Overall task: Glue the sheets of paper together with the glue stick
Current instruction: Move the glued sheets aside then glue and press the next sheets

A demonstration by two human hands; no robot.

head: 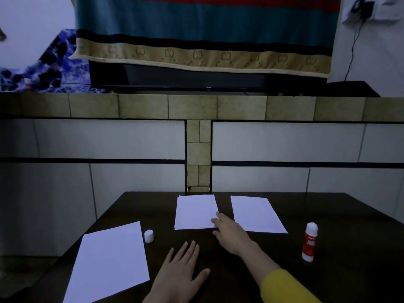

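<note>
Dark table [328, 215]: three white sheets, at 8 o'clock [109, 261], 12 [194, 212], 1 [255, 213]. Glue stick [309, 242], uncapped, upright at 3; cap [148, 236] at 10. Left hand [181, 274] flat, fingers straight. Right hand [231, 232] relaxed, fingertips touching the 12 o'clock sheet's corner.

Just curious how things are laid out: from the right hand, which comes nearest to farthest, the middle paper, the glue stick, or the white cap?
1. Middle paper: right hand touches its near right edge.
2. White cap: to the left.
3. Glue stick: far right, upright.
</note>
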